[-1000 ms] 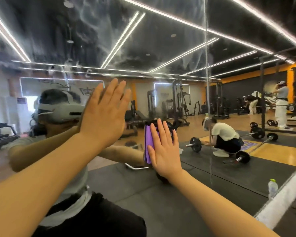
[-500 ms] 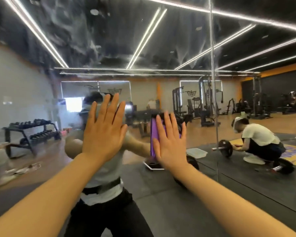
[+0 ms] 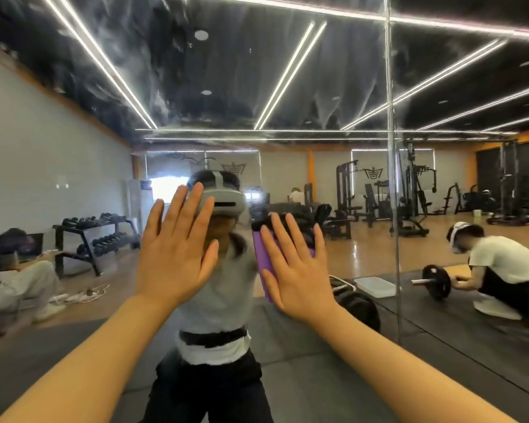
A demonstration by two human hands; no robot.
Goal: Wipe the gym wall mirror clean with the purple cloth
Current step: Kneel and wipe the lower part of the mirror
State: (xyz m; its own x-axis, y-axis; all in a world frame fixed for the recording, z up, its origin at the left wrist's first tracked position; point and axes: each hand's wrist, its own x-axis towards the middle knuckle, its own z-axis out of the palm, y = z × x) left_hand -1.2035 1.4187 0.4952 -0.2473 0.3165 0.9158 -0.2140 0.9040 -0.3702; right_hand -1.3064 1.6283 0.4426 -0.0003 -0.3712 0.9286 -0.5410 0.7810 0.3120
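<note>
A person's flat right hand (image 3: 297, 270) presses the purple cloth (image 3: 264, 264) against the gym wall mirror (image 3: 287, 87); the left hand (image 3: 174, 254), fingers straight, apparently braces beside it. Firm, overlapping strokes should clear the upper smears.

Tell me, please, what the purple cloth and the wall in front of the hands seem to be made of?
Purple cloth: looks like a soft matte textile, perhaps microfibre; it shows no shine and lies flat under the right hand.
Wall mirror: glossy glass, since it reflects the gym and ceiling lights; grey smears dull its upper part, and a vertical seam suggests separate panels.
</note>
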